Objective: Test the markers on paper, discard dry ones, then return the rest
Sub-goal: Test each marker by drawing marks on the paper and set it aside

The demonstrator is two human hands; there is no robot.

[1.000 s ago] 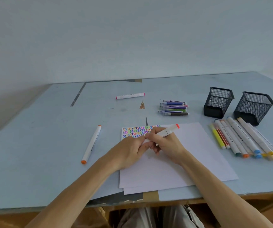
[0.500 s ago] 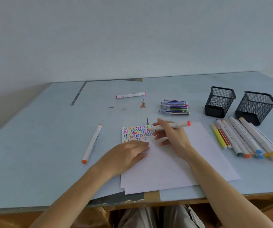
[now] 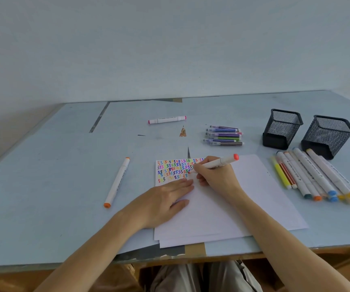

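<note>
marker [image 3: 218, 163]: gripped in right hand [image 3: 216, 178], tip on paper [image 3: 254, 197]
left hand [image 3: 163, 199]: flat, open, pressed on paper

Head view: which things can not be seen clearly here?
- Marker tip: hidden by the right hand, so fresh ink cannot be judged.
- Two mesh cups: insides hidden by their walls.
- Print on the pink-capped marker: too small.
- Paper under the left hand: covered.

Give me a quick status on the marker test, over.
Right hand grips red-capped marker, tip on paper at the squiggle rows. Left hand flat, pinning the sheet. Nothing in the way.
</note>
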